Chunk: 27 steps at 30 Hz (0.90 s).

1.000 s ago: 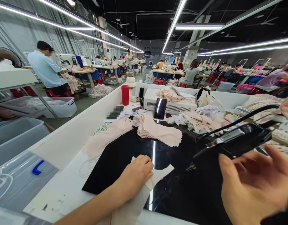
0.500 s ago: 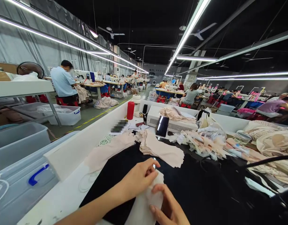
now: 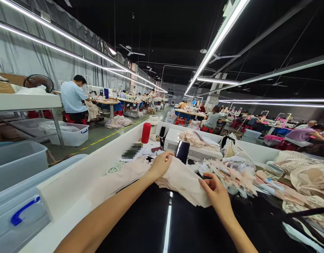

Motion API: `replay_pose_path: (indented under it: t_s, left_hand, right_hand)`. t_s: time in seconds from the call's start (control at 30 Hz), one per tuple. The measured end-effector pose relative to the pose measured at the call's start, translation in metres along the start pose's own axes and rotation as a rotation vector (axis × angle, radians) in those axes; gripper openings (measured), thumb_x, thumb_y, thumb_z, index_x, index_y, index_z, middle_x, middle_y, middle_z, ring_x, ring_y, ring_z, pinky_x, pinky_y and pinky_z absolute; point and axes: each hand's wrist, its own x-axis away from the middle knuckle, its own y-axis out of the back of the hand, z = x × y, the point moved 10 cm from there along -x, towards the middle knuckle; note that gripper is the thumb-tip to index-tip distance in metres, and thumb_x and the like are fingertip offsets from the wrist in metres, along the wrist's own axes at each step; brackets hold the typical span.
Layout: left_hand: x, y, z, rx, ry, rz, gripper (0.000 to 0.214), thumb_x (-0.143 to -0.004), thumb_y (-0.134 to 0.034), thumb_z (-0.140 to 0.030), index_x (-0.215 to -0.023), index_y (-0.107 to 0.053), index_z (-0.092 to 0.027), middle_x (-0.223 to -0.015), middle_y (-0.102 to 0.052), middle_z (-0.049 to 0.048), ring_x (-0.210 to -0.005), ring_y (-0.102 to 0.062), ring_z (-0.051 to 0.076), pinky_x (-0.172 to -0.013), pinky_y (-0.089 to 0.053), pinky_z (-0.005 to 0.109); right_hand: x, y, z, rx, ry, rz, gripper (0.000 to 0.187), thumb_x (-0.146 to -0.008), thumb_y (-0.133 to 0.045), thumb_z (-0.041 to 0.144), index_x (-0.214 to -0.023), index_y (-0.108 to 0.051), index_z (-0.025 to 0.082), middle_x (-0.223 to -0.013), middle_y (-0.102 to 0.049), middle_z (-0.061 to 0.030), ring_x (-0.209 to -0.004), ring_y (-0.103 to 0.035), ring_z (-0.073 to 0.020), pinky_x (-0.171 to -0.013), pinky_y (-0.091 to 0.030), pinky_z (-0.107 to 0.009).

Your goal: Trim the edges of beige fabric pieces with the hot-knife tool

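Observation:
A stack of beige fabric pieces (image 3: 181,181) lies on the glossy black worktop (image 3: 162,228). My left hand (image 3: 160,163) reaches forward and its fingers close on the far left end of the stack. My right hand (image 3: 216,191) grips the stack's near right corner, fingers curled on the cloth. Another beige piece (image 3: 116,177) lies flat to the left, along the white table wall (image 3: 85,172).
Behind the stack stand a white box unit (image 3: 195,149), a dark phone (image 3: 183,151), a red cup (image 3: 146,133) and heaps of beige scraps (image 3: 238,174). Clear plastic bins (image 3: 18,196) sit at the left. Other people sew at tables beyond.
Both hands left the single white piece near the front edge and moved forward onto the beige stack. The black tool held a second ago is out of my right hand. The view tilted up.

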Motion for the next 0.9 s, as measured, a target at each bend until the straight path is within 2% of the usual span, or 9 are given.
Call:
replay_pose_path:
  t_s: [0.13,0.27,0.33,0.43,0.53,0.63,0.77,0.83,0.9]
  left_hand:
    - [-0.012,-0.018,0.031,-0.106,0.031,0.021,0.020,-0.103,-0.059,-0.026,-0.116,-0.069,-0.015,-0.107,-0.071,0.0062,-0.100,-0.067,0.020,-0.098,-0.052,0.041]
    - [-0.009,-0.028,0.057,-0.209,0.051,0.072,0.027,-0.104,-0.063,-0.038,-0.117,-0.068,-0.015,-0.120,-0.069,0.0092,-0.112,-0.066,0.023,-0.104,-0.052,0.047]
    - [-0.007,-0.026,0.061,-0.261,0.049,0.090,0.027,-0.104,-0.063,-0.037,-0.119,-0.067,-0.015,-0.120,-0.068,0.0092,-0.113,-0.065,0.024,-0.104,-0.052,0.047]
    - [-0.002,-0.016,0.055,-0.345,0.032,0.101,0.026,-0.105,-0.058,-0.030,-0.125,-0.065,-0.015,-0.124,-0.066,0.0097,-0.113,-0.064,0.024,-0.103,-0.051,0.046]
    - [0.007,0.005,0.044,-0.436,0.012,0.105,0.026,-0.106,-0.050,-0.021,-0.126,-0.066,-0.018,-0.126,-0.064,0.0089,-0.111,-0.064,0.022,-0.102,-0.049,0.040]
    - [0.023,0.041,0.043,-0.547,0.026,0.082,0.024,-0.103,-0.051,-0.021,-0.119,-0.069,-0.019,-0.121,-0.065,0.0088,-0.115,-0.063,0.024,-0.104,-0.045,0.036]
    - [0.057,0.099,0.071,-0.684,0.163,-0.002,0.020,-0.099,-0.059,-0.022,-0.115,-0.066,-0.014,-0.120,-0.064,0.0166,-0.118,-0.060,0.033,-0.100,-0.045,0.042]
    - [0.074,0.117,0.088,-0.697,0.228,-0.016,0.017,-0.096,-0.063,-0.022,-0.111,-0.065,-0.014,-0.113,-0.066,0.0150,-0.111,-0.063,0.032,-0.093,-0.047,0.039]
    - [0.087,0.125,0.100,-0.674,0.250,-0.022,0.012,-0.096,-0.064,-0.022,-0.107,-0.063,-0.017,-0.109,-0.068,0.0099,-0.105,-0.065,0.027,-0.089,-0.047,0.034]
  right_hand:
    - [-0.025,-0.008,-0.017,0.101,0.068,-0.042,0.051,-0.080,-0.053,0.060,-0.111,-0.065,0.021,-0.087,-0.071,-0.0060,-0.067,-0.060,-0.0228,-0.073,-0.050,-0.040]
    - [-0.027,-0.026,-0.019,0.217,0.189,-0.017,0.041,-0.081,-0.052,0.047,-0.107,-0.070,0.020,-0.109,-0.073,-0.0137,-0.100,-0.064,-0.0339,-0.094,-0.047,-0.050]
    - [-0.023,-0.031,-0.013,0.270,0.247,-0.006,0.041,-0.086,-0.049,0.044,-0.111,-0.071,0.021,-0.120,-0.071,-0.0150,-0.116,-0.059,-0.0375,-0.102,-0.042,-0.054]
    - [-0.012,-0.047,-0.002,0.312,0.333,0.089,0.039,-0.094,-0.044,0.042,-0.111,-0.073,0.024,-0.119,-0.072,-0.0118,-0.114,-0.061,-0.0344,-0.100,-0.044,-0.051]
    - [0.003,-0.063,0.008,0.324,0.391,0.202,0.037,-0.096,-0.042,0.039,-0.101,-0.076,0.025,-0.106,-0.076,-0.0096,-0.101,-0.068,-0.0316,-0.094,-0.048,-0.048]
    - [0.020,-0.068,0.017,0.312,0.423,0.228,0.037,-0.098,-0.042,0.039,-0.108,-0.075,0.023,-0.112,-0.076,-0.0111,-0.106,-0.069,-0.0327,-0.096,-0.050,-0.050]
    - [0.052,-0.072,0.031,0.274,0.511,0.246,0.033,-0.101,-0.047,0.044,-0.112,-0.074,0.026,-0.115,-0.075,-0.0093,-0.107,-0.071,-0.0288,-0.095,-0.056,-0.045]
    - [0.072,-0.076,0.040,0.276,0.597,0.255,0.029,-0.102,-0.049,0.041,-0.111,-0.074,0.028,-0.113,-0.076,-0.0077,-0.104,-0.074,-0.0255,-0.091,-0.060,-0.039]
    - [0.092,-0.081,0.048,0.285,0.687,0.257,0.025,-0.102,-0.051,0.038,-0.109,-0.074,0.029,-0.110,-0.076,-0.0063,-0.099,-0.076,-0.0228,-0.085,-0.062,-0.034]
